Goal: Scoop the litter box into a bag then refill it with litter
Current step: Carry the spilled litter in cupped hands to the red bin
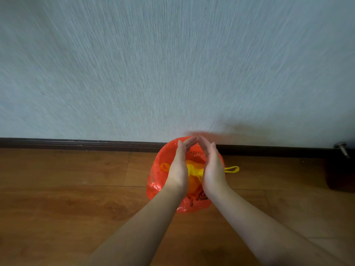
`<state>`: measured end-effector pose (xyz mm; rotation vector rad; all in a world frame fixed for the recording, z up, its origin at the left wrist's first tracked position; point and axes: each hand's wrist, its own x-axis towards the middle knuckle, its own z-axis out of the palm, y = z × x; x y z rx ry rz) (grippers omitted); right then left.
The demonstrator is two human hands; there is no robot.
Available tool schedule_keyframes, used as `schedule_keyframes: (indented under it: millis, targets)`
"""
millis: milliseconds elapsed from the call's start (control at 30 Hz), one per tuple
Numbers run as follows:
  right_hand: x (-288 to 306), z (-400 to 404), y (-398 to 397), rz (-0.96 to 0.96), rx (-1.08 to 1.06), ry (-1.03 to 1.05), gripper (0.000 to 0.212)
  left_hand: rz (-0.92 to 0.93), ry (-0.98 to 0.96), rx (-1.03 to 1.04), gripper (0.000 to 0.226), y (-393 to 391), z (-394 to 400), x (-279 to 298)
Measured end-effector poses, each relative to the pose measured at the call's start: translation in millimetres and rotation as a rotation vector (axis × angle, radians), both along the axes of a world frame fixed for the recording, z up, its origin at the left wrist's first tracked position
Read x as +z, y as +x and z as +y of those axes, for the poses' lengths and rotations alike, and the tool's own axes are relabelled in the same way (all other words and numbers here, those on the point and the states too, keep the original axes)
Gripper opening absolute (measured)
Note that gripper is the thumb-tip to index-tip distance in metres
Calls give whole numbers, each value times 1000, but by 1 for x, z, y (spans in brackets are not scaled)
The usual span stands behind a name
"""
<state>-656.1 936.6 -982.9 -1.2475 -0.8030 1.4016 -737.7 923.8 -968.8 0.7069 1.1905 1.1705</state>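
Head view: hands point(196, 166) over red bag point(159, 175), doorstop point(342, 149) far right.

One view only, taken from a head-worn wide-angle camera; no second view is supplied, so nothing is shared. The scene is looked at forward and steeply down, towards a pale textured wall point(172, 64) and its dark skirting board point(76, 144), which is bowed slightly by the lens. The wooden floor point(57, 198) fills the lower part. Both forearms enter from the bottom edge, close to the lens. The wall is smeared by motion blur.
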Motion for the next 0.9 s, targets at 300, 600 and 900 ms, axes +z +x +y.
schedule_keyframes:
  millis: [300,600,900]
  targets:
    - [5,2,22,-321,50,46,38,724,125,-154,45,-12,7,-6]
    - [-1,-2,19,-575,171,66,41,1396,166,-342,58,-37,5,-14]
    - [-9,1,27,-1152,304,150,49,1795,291,-421,60,-48,-4,-26]
